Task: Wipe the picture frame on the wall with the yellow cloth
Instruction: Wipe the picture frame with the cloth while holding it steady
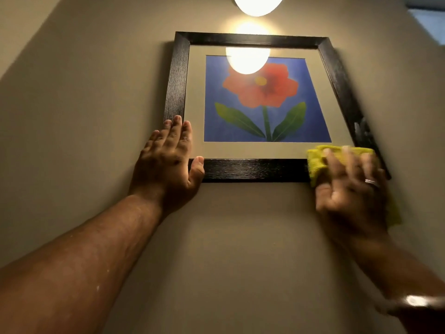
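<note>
Lighting: dim, warm; sole source a round white glowing wall lamp [258, 4] at top edge. Glare: lamp mirrored in glass of black wooden picture frame [177, 78]. Blur: right hand [349, 189] and crumpled yellow cloth [317, 162] motion-smeared. Distortion: wide-angle, frame edges splay outward

— Where does the picture frame [252, 170] sit?
— On the wall [72, 116], just below the lamp [258, 4].
— And the hands?
— The left hand [168, 162] lies flat over the frame's lower left corner. The right hand [350, 189] presses the cloth [317, 162] on the lower right corner.
</note>
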Demonstrator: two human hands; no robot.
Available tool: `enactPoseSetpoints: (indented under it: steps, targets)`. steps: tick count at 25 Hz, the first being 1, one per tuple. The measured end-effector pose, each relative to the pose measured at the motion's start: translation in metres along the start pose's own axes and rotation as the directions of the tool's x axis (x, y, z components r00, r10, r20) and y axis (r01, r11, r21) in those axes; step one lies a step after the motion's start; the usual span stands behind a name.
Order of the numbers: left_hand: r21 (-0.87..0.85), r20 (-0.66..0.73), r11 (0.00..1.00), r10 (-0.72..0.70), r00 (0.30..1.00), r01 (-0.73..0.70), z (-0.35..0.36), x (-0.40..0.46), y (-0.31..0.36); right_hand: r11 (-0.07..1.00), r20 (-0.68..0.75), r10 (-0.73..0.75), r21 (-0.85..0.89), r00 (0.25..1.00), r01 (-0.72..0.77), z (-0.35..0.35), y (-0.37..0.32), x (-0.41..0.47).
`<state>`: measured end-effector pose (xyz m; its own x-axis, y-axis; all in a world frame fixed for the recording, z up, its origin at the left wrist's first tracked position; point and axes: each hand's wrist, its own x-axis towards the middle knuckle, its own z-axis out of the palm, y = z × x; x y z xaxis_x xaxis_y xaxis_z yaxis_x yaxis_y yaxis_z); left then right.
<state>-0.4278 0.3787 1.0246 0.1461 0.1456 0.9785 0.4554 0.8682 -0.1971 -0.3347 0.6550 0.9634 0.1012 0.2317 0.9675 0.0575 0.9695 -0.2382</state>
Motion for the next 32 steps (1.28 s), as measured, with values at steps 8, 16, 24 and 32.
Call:
enactPoseSetpoints:
  steps: [8,16,24,32]
  targets:
    - [0.016,-0.027,1.000,0.017,1.000,-0.016,0.000,-0.002,0.001,0.899,0.076,-0.431,-0.046,0.899,0.435,0.002,-0.008,0.010]
    - [0.009,-0.026,1.000,0.014,1.000,-0.014,-0.002,-0.003,0.002,0.900,-0.087,-0.434,0.008,0.897,0.437,0.011,-0.029,-0.004]
    - [0.017,-0.043,1.000,0.016,0.999,-0.016,0.000,-0.002,0.001,0.981,-0.240,-0.188,-0.099,0.952,0.169,-0.025,0.056,0.011]
    - [0.052,-0.034,0.999,-0.002,0.999,0.003,-0.001,-0.002,0.004,0.912,0.000,-0.387,-0.145,0.922,0.383,-0.033,0.023,0.015]
